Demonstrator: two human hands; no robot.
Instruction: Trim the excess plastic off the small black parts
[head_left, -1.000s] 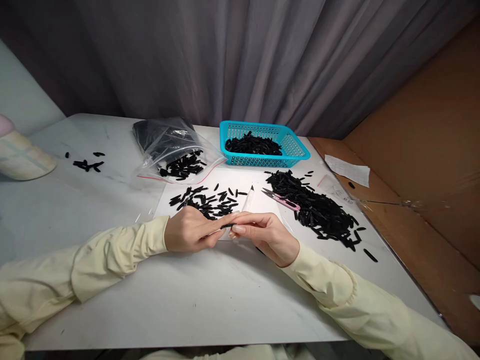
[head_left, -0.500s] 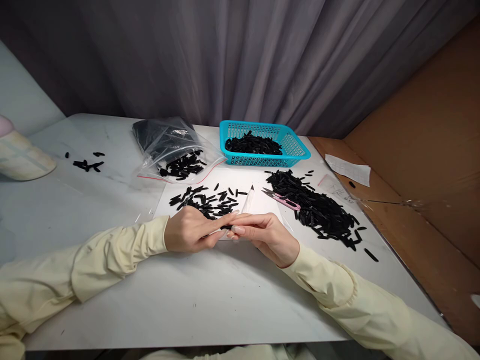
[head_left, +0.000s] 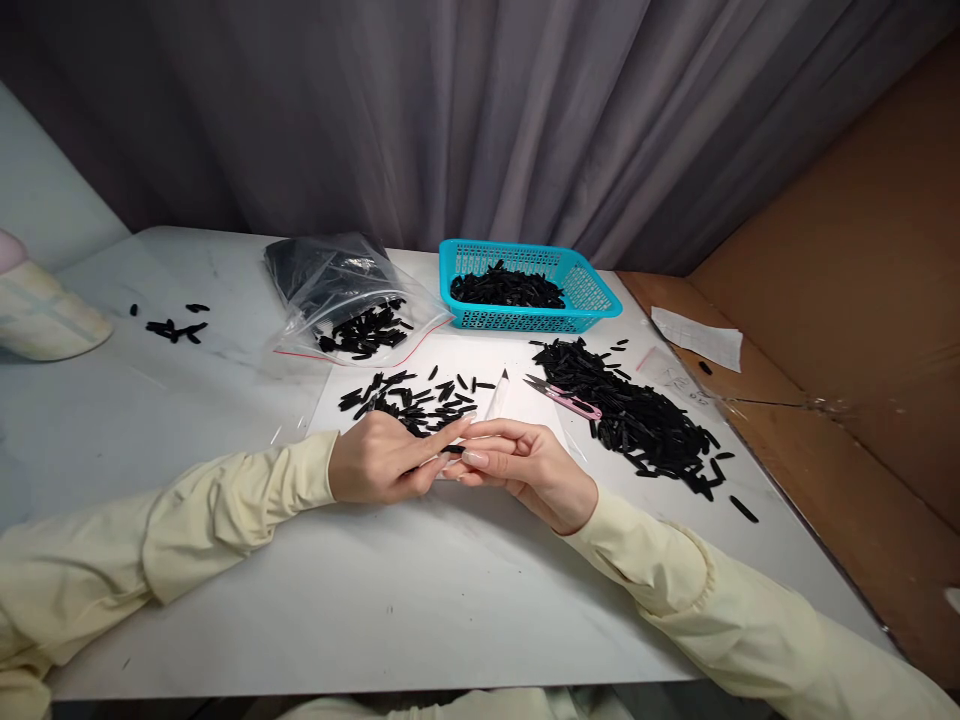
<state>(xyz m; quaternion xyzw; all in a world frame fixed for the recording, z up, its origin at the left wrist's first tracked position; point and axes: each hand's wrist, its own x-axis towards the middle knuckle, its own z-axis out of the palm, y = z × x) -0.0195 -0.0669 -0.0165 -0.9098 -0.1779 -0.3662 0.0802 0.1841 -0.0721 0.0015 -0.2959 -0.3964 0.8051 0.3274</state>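
Fingertip to fingertip, my left hand [head_left: 390, 460] and my right hand [head_left: 532, 470] meet near the front edge of a white sheet [head_left: 536, 410]. Between them is a small narrow black strip [head_left: 454, 450], pinched at one end by each hand. Its exact kind cannot be made out. Just beyond my left hand, loose black strips [head_left: 412, 400] lie scattered on the sheet. A white pen-like tool with a dark tip [head_left: 498, 395] rests past my right fingers. Pink-handled thread snips [head_left: 570, 400] lie to its right, beside a large heap of black strips [head_left: 637, 420].
At the back stands a blue plastic basket [head_left: 532, 322] holding more strips. Left of it lies a clear zip bag [head_left: 300, 345] with strips inside. A few strips [head_left: 176, 330] sit far left, near a pale rounded object [head_left: 52, 310]. A paper slip [head_left: 697, 338] lies on cardboard at right.
My right fingers have shifted slightly and spread a little, and more of the black strip shows between the hands. Things on the table look unmoved.
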